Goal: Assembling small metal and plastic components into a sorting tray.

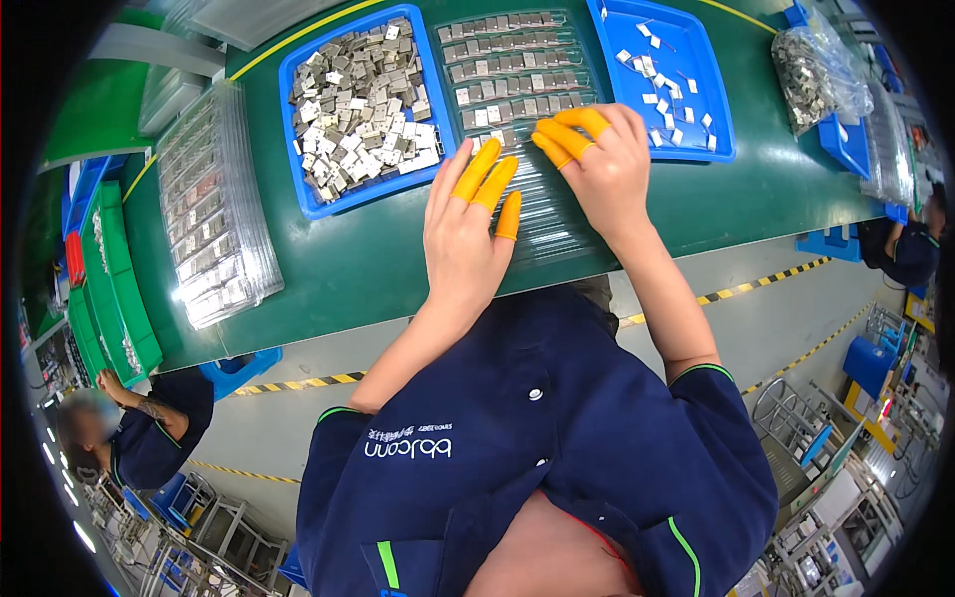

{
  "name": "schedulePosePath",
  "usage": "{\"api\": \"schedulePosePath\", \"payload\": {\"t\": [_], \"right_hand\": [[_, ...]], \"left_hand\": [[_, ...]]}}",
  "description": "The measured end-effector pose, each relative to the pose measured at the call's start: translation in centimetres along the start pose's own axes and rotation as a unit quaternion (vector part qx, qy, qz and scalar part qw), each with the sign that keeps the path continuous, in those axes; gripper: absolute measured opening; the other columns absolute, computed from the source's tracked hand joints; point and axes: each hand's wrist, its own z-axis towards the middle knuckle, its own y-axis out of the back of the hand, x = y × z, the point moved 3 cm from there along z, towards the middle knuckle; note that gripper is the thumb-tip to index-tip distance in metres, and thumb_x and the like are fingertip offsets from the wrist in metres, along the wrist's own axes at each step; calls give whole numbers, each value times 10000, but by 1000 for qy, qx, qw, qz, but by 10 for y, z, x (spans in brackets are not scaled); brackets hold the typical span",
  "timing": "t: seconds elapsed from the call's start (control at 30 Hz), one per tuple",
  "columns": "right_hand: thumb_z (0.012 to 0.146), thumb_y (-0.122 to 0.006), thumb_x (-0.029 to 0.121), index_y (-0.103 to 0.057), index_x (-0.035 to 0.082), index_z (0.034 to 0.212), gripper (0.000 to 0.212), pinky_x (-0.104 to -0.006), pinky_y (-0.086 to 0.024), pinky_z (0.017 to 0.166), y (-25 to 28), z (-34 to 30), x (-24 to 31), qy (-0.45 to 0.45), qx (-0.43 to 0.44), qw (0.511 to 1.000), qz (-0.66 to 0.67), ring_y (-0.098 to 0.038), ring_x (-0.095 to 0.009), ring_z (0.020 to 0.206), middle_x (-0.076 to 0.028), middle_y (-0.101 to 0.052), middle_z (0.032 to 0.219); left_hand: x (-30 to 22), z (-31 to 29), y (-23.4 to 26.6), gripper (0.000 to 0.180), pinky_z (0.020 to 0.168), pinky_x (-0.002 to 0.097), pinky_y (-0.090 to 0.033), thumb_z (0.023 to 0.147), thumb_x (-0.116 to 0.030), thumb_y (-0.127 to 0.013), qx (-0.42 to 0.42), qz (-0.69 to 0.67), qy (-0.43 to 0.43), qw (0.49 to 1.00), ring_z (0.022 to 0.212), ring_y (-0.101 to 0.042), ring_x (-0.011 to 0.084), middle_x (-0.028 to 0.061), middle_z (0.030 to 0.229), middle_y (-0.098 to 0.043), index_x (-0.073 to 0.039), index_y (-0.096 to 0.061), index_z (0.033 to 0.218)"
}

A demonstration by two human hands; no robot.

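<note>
My left hand (466, 234), with yellow finger cots on several digits, reaches over the left side of a clear plastic tray (552, 209). Its fingers are stretched out, with the thumb apart, and the fingertips lie by the lowest filled row. That tray holds rows of small silvery metal parts (517, 87); its near part shows bare ridges. My right hand (609, 164), also in yellow finger cots, bends over the right end of the same row. Its thumb and fingers are drawn together, and whatever is between them is too small or hidden to make out.
Left of the tray stands a blue bin (316, 204) heaped with metal parts. On the right, a blue tray (711, 80) holds scattered small white pieces with wires. Stacked clear trays (214, 199) lie at left. A bagged batch of parts (801, 80) stands far right. Co-workers sit at both sides.
</note>
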Motion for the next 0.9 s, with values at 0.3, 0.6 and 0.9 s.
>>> {"api": "schedulePosePath", "payload": {"t": [0.3,0.6,0.9], "right_hand": [[629,-690,114,-683,103,791,163,-351,-414,821,-16,-2,-2,44,55,998,6,-543,-191,839,-11,-600,827],[699,-667,73,-677,45,883,187,-346,-457,716,54,-1,-87,-199,168,964,-60,-574,-289,768,-130,-636,886],[661,-690,75,-665,29,875,221,-357,-472,681,53,9,-114,-260,314,912,-44,-599,-276,773,-146,-625,878]], "left_hand": [[33,-13,34,251,984,443,-332,713,30,-640,-131,29,41,990,1140,-472,299,69,1086,-600,-80,-659,938],[53,-3,52,236,1005,423,-302,733,8,-641,-126,24,101,987,1152,-453,272,58,1094,-595,-89,-664,947],[69,16,45,235,1025,447,-227,711,-122,-690,-83,162,73,981,1105,-468,238,43,1047,-607,-87,-663,941]]}}
